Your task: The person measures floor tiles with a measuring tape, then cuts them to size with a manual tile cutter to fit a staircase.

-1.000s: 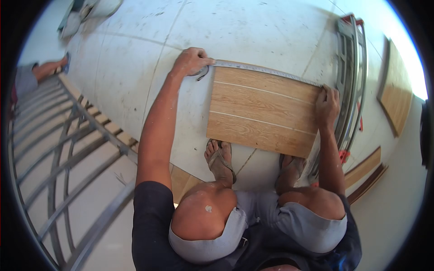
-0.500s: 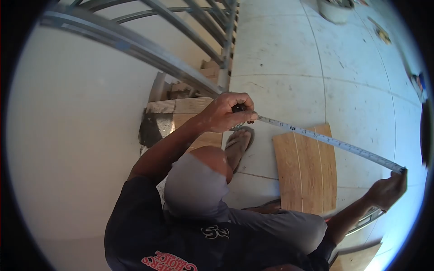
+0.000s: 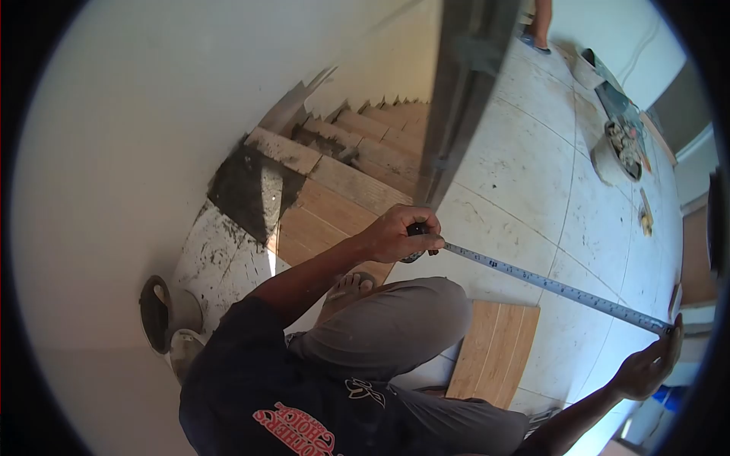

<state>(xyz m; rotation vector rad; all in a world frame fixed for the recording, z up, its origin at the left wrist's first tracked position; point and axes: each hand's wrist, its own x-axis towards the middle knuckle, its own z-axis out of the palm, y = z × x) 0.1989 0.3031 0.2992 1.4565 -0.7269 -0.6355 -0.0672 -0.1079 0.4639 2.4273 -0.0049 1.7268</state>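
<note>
My left hand [image 3: 407,234] is closed around the dark case of a tape measure [image 3: 414,257], partly hidden by the fingers. Its blade [image 3: 559,287] stretches out taut, slanting down to the right. At the far end my right hand [image 3: 646,368] grips the tip of the blade with its fingers. Below the blade, wood-look tiles [image 3: 493,351] lie on the floor by my bent knee. My left forearm passes over more wood-look tiles [image 3: 327,228] at the top of a staircase, with wet dark mortar [image 3: 247,186] next to them.
Stairs [image 3: 372,152] go down beyond the landing, beside a metal railing post [image 3: 464,99]. Buckets stand at the left wall [image 3: 171,311] and on the right floor [image 3: 614,158]. A tool [image 3: 646,213] lies on the white tiled floor. Another person's leg [image 3: 541,26] shows at the top.
The view has swung, bringing more of the staircase, the left buckets and the other person's leg into sight. Both hands keep hold of the extended tape measure and sit slightly lower in the picture.
</note>
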